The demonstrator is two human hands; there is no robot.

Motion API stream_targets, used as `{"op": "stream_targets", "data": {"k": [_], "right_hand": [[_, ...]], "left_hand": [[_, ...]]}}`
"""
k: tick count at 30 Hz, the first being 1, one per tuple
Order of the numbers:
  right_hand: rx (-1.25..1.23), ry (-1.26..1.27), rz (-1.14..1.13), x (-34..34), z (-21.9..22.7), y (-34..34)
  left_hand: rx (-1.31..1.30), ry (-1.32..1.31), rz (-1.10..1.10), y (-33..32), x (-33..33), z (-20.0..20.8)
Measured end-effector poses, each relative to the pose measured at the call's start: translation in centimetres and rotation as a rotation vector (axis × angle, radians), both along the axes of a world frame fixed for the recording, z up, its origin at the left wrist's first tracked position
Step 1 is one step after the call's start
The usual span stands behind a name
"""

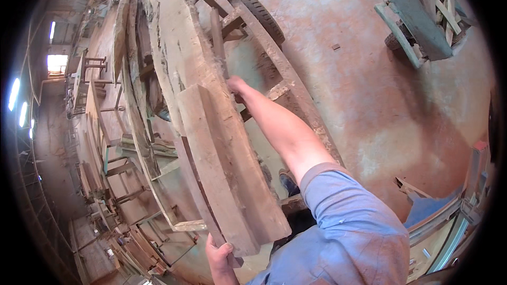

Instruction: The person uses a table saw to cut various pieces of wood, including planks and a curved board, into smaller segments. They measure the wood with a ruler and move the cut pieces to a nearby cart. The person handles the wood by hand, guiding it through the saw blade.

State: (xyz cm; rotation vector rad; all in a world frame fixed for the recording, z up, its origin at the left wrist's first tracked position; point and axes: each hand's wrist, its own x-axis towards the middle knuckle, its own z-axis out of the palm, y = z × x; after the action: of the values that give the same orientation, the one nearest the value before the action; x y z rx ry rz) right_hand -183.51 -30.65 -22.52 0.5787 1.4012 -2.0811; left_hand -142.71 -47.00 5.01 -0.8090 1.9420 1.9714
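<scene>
A long, wide wooden slab (179, 26) with rough, bark-like edges stretches away from me. Lying along its near part is a thick squared beam (203, 142). Beside the beam's left side runs a narrower, darker board (193, 184). My left hand (217, 256) is closed on the near end of that darker board, thumb on top. Farther off, my right hand (236, 85) grips the right edge of the slab; its fingertips are hidden beneath the wood.
A metal cart frame (274, 58) with a tyre (259, 13) stands under the slab. More rough planks (140, 89) lie to the left. A greenish wheeled bin (422, 21) of scrap wood is at far right. Wooden frames (97, 111) and stacked boards (140, 250) line the left side.
</scene>
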Motion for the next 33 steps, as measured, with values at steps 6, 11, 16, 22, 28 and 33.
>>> {"op": "stream_targets", "data": {"k": [6,11,16,22,28,33], "right_hand": [[-0.288,0.071,-0.158,3.3,2.4,7.1],[-0.514,-0.037,-0.138,8.4,5.9,12.1],[-0.689,0.009,-0.159,14.6,8.8,14.7],[0.416,0.437,-0.119,22.6,11.6,15.9],[1.235,0.455,0.095,31.2,12.2,16.5],[1.370,0.343,0.205,37.1,12.5,15.6]], "left_hand": [[0.055,0.007,-0.031,-0.1,-0.6,0.1],[0.054,-0.011,-0.076,-2.2,0.2,-0.9],[0.042,0.038,-0.083,-2.0,0.1,-0.8],[0.097,0.092,-0.100,-2.3,0.1,-0.3],[0.026,0.110,-0.138,-3.7,1.5,0.1],[-0.023,0.122,-0.180,-4.9,2.0,0.0]]}}
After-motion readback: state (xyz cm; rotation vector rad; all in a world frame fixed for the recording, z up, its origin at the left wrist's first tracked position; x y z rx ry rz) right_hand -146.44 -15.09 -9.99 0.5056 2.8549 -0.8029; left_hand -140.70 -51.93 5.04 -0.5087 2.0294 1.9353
